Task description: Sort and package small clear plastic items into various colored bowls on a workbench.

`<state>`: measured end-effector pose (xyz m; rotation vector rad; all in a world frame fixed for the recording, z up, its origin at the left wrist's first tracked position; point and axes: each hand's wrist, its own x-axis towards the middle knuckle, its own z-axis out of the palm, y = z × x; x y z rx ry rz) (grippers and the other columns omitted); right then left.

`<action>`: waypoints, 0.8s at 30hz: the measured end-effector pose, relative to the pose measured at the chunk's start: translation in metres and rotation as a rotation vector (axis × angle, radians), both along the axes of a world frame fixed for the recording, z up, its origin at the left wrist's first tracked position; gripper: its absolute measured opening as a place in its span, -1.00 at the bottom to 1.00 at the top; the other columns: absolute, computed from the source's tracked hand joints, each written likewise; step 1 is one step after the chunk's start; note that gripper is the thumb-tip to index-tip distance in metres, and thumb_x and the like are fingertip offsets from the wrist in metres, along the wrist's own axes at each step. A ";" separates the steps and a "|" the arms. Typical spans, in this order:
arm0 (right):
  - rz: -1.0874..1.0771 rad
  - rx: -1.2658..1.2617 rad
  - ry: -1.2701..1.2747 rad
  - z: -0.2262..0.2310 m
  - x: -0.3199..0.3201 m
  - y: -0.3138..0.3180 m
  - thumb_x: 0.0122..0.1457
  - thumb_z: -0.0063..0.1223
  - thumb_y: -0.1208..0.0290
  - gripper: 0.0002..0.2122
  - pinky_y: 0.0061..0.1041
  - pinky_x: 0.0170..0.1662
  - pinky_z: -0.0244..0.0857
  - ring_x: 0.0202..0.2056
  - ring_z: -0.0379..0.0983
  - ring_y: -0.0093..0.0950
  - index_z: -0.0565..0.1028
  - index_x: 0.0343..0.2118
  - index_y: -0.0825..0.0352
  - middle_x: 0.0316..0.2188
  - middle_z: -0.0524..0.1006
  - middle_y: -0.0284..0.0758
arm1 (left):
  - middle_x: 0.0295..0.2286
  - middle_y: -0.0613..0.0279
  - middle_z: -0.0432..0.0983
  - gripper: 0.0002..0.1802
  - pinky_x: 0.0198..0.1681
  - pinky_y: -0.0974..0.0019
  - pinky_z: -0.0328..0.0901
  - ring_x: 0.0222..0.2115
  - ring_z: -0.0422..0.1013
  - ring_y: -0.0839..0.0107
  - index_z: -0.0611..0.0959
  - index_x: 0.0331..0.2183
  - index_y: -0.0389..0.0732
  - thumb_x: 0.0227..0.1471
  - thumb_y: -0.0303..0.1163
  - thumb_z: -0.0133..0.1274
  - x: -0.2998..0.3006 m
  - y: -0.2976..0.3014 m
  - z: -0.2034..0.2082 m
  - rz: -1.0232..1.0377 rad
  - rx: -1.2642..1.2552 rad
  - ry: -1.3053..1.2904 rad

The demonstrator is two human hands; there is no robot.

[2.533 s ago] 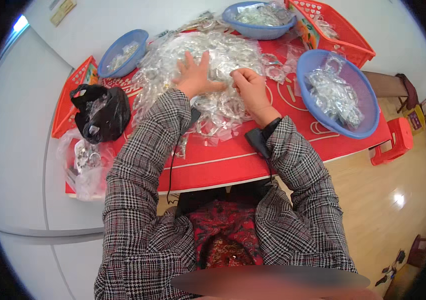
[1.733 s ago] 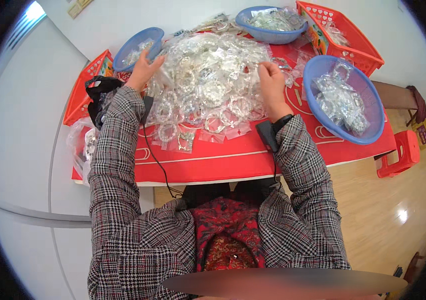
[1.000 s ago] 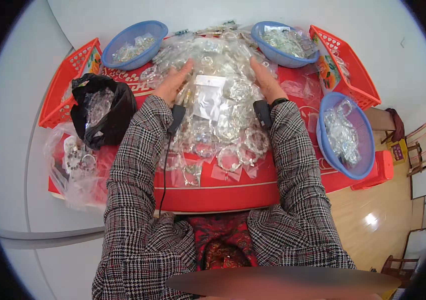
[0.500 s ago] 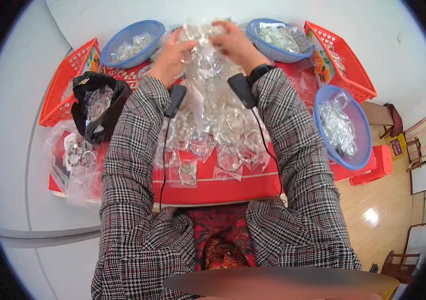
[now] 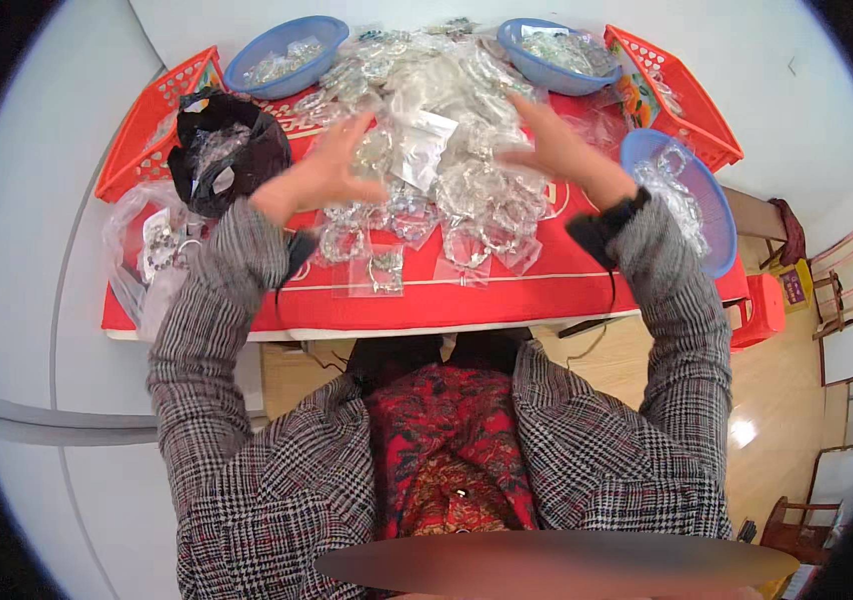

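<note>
Packets (image 5: 427, 150) of clear plastic lie heaped on the red table (image 5: 547, 290), between both hands. Left hand (image 5: 332, 170) and right hand (image 5: 557, 150) hover above the heap, fingers spread, gripping nothing. Blue bowls (image 5: 287, 55) sit at the far edge, a black bag (image 5: 227, 160) just left of the pile.

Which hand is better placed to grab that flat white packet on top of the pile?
Probably the left hand. Its fingers hover just beside the white packet on the pile of clear bags. The right hand is raised further off, toward the blue bowl.
</note>
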<state>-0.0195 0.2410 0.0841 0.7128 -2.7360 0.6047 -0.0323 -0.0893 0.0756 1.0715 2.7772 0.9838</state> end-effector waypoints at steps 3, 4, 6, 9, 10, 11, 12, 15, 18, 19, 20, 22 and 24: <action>-0.016 0.109 -0.220 -0.010 0.068 -0.002 -0.27 0.29 0.18 -0.03 -0.25 0.16 -0.17 0.14 -0.13 -0.01 -0.12 0.14 0.41 0.09 -0.05 0.17 | 0.07 -0.40 -0.33 0.34 0.15 0.07 -0.25 0.14 -0.35 -0.12 -0.17 0.12 -0.25 -0.56 -0.07 0.34 0.057 -0.024 -0.024 0.049 -0.221 0.039; -0.020 0.111 -0.214 -0.016 0.085 0.001 -0.27 0.29 0.18 -0.03 -0.25 0.16 -0.17 0.14 -0.13 -0.01 -0.12 0.14 0.41 0.09 -0.05 0.17 | 0.06 -0.43 -0.39 0.39 0.15 0.04 -0.26 0.13 -0.38 -0.19 -0.21 0.12 -0.24 -0.60 -0.06 0.35 0.072 -0.031 -0.031 0.083 -0.272 -0.007; 0.076 0.117 -0.210 -0.034 0.107 0.008 -0.33 0.32 0.16 0.05 -0.20 0.16 -0.22 0.13 -0.17 0.07 -0.20 0.17 0.30 0.07 -0.10 0.23 | 0.06 -0.46 -0.45 0.44 0.14 0.00 -0.26 0.11 -0.42 -0.25 -0.26 0.12 -0.22 -0.63 -0.05 0.36 0.092 -0.034 -0.041 0.121 -0.322 -0.046; 0.026 0.136 -0.175 -0.062 0.111 -0.003 -0.34 0.33 0.18 0.04 -0.19 0.16 -0.20 0.13 -0.17 0.09 -0.18 0.17 0.23 0.07 -0.10 0.22 | 0.06 -0.43 -0.49 0.46 0.14 0.01 -0.24 0.10 -0.43 -0.30 -0.27 0.13 -0.15 -0.66 -0.04 0.37 0.103 -0.020 -0.052 0.184 -0.356 -0.079; 0.003 0.145 -0.160 -0.067 0.109 -0.009 -0.35 0.33 0.19 0.04 -0.19 0.15 -0.19 0.12 -0.17 0.09 -0.17 0.17 0.20 0.07 -0.11 0.22 | 0.06 -0.43 -0.49 0.46 0.14 0.01 -0.24 0.10 -0.43 -0.30 -0.27 0.13 -0.15 -0.66 -0.04 0.37 0.102 -0.011 -0.051 0.183 -0.354 -0.075; -0.002 0.148 -0.159 -0.069 0.106 -0.017 -0.35 0.33 0.19 0.04 -0.19 0.15 -0.19 0.12 -0.17 0.09 -0.17 0.17 0.20 0.07 -0.11 0.22 | 0.06 -0.43 -0.49 0.44 0.14 0.00 -0.22 0.10 -0.42 -0.32 -0.25 0.13 -0.13 -0.66 -0.04 0.37 0.100 0.001 -0.048 0.201 -0.395 -0.077; -0.040 0.119 -0.148 -0.068 0.101 -0.030 -0.35 0.33 0.21 0.02 -0.18 0.15 -0.18 0.12 -0.17 0.11 -0.14 0.17 0.19 0.07 -0.10 0.22 | 0.06 -0.43 -0.48 0.43 0.13 -0.02 -0.21 0.09 -0.40 -0.33 -0.23 0.13 -0.10 -0.66 -0.04 0.37 0.099 0.013 -0.044 0.225 -0.437 -0.080; -0.115 0.061 -0.117 -0.070 0.077 -0.061 -0.34 0.32 0.25 -0.02 -0.16 0.14 -0.15 0.11 -0.16 0.13 -0.09 0.17 0.16 0.07 -0.08 0.23 | 0.06 -0.41 -0.48 0.38 0.12 -0.01 -0.17 0.09 -0.36 -0.35 -0.17 0.14 -0.07 -0.64 -0.06 0.37 0.081 0.031 -0.048 0.244 -0.393 0.017; -0.098 -0.066 0.019 -0.077 0.044 -0.076 -0.32 0.28 0.32 -0.11 -0.22 0.11 -0.05 0.06 -0.03 0.11 0.00 0.14 0.17 0.08 -0.06 0.19 | 0.07 -0.37 -0.49 0.31 0.12 0.03 -0.10 0.08 -0.29 -0.33 -0.09 0.14 -0.04 -0.61 -0.10 0.36 0.050 0.051 -0.054 0.203 -0.217 0.204; -0.121 -0.103 0.057 -0.076 0.033 -0.085 -0.31 0.26 0.34 -0.16 -0.25 0.08 0.00 0.04 0.03 0.06 0.05 0.12 0.19 0.06 0.00 0.17 | 0.06 -0.38 -0.40 0.26 0.11 0.04 -0.08 0.08 -0.24 -0.29 -0.06 0.12 -0.09 -0.58 -0.13 0.34 0.037 0.057 -0.051 0.190 -0.171 0.278; -0.145 -0.140 0.094 -0.073 0.021 -0.093 -0.30 0.24 0.35 -0.20 -0.28 0.05 0.05 0.02 0.09 0.02 0.10 0.10 0.20 0.04 0.06 0.14 | 0.05 -0.38 -0.31 0.21 0.10 0.06 -0.06 0.08 -0.20 -0.25 -0.03 0.11 -0.13 -0.55 -0.17 0.33 0.023 0.062 -0.046 0.175 -0.125 0.350; -0.174 -0.174 0.135 -0.064 -0.007 -0.095 -0.29 0.22 0.37 -0.25 -0.32 0.03 0.10 0.00 0.15 -0.03 0.15 0.07 0.21 0.03 0.12 0.12 | 0.05 -0.38 -0.21 0.16 0.09 0.08 -0.04 0.08 -0.16 -0.21 0.01 0.10 -0.18 -0.52 -0.20 0.31 -0.010 0.069 -0.041 0.156 -0.073 0.424; -0.108 -0.305 0.100 -0.050 -0.041 -0.091 -0.23 0.14 0.34 -0.39 -0.37 -0.06 0.20 -0.07 0.27 -0.17 0.26 0.00 0.29 -0.07 0.29 0.03 | -0.05 -0.35 0.03 0.01 -0.03 0.12 0.11 -0.03 0.07 -0.14 0.16 0.02 -0.15 -0.52 -0.21 0.30 -0.047 0.068 -0.038 0.151 0.012 0.448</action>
